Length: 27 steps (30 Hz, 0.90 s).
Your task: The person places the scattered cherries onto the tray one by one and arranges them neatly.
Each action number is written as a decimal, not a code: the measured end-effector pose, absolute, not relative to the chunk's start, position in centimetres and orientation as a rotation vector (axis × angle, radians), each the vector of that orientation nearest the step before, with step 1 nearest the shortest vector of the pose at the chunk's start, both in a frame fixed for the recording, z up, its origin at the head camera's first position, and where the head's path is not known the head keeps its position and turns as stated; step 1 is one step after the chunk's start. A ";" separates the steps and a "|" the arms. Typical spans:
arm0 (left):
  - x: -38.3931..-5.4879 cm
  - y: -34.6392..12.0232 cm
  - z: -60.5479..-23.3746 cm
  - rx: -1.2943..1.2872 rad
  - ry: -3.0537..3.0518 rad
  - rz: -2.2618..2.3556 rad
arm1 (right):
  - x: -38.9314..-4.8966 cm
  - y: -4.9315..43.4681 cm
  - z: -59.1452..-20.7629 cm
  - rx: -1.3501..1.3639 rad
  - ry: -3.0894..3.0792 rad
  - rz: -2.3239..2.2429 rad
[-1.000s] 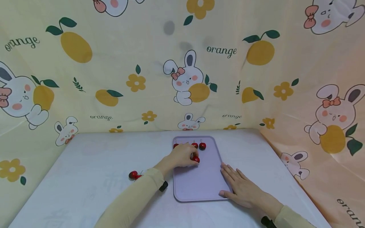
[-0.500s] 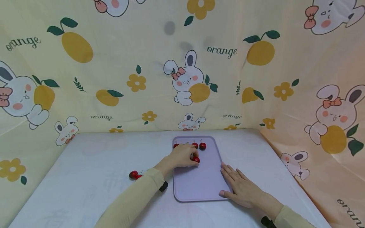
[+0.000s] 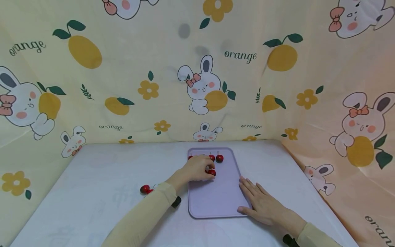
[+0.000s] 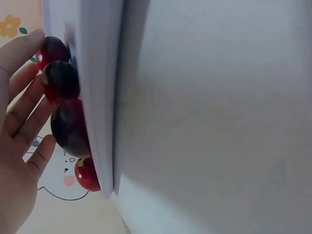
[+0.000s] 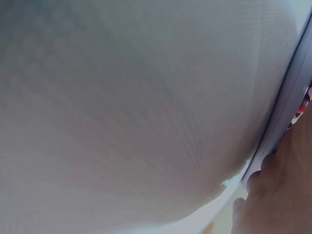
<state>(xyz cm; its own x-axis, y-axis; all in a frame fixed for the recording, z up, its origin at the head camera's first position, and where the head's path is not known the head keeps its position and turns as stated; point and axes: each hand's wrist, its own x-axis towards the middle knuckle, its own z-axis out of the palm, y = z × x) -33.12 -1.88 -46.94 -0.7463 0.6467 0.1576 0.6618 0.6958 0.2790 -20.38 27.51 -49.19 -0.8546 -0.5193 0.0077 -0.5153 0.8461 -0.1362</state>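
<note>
On the left half of the lilac tray (image 3: 217, 200), my left hand (image 3: 196, 168) pinches a dark red cherry (image 3: 212, 173) between thumb and curled fingers. The left wrist view shows the thumb on the far cherry (image 4: 52, 51), with other cherries (image 4: 70, 127) lined up along the tray toward the camera. Along the tray's back edge sit more cherries (image 3: 219, 158) with stems, partly hidden behind the left hand. My right hand (image 3: 262, 206) lies flat with straight fingers, touching the tray's right rim. Only part of the right hand (image 5: 278, 190) appears in the right wrist view.
Loose cherries (image 3: 144, 189) lie on the white tabletop (image 3: 102, 192) left of the tray, partly behind the left sleeve (image 3: 145, 216). A printed cloth (image 3: 166, 103) with rabbits and oranges hangs behind the table and along its sides.
The pinched cherry seems turned slightly between the left fingers. Both hands and the tray otherwise keep their places.
</note>
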 end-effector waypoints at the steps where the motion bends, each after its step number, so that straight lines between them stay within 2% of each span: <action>1: -33.1 -2.0 -46.9 -1.101 -2.843 -0.503 | -20.4 27.5 -49.2 -0.839 2.990 -0.205; 15: -32.0 -4.5 -44.0 -1.054 -2.738 -0.686 | -20.3 27.5 -49.1 -0.827 2.984 -0.213; 27: -30.2 -10.6 -42.1 -0.936 -2.656 -0.743 | -20.5 27.5 -49.4 -0.840 2.988 -0.220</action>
<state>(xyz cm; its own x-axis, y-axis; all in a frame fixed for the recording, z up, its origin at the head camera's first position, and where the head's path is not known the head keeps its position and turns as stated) -30.25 -10.59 -42.13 -0.7700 0.5204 0.3691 0.6364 0.6676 0.3864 -20.45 27.54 -49.36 -0.8540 -0.5203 0.0096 -0.5161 0.8444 -0.1438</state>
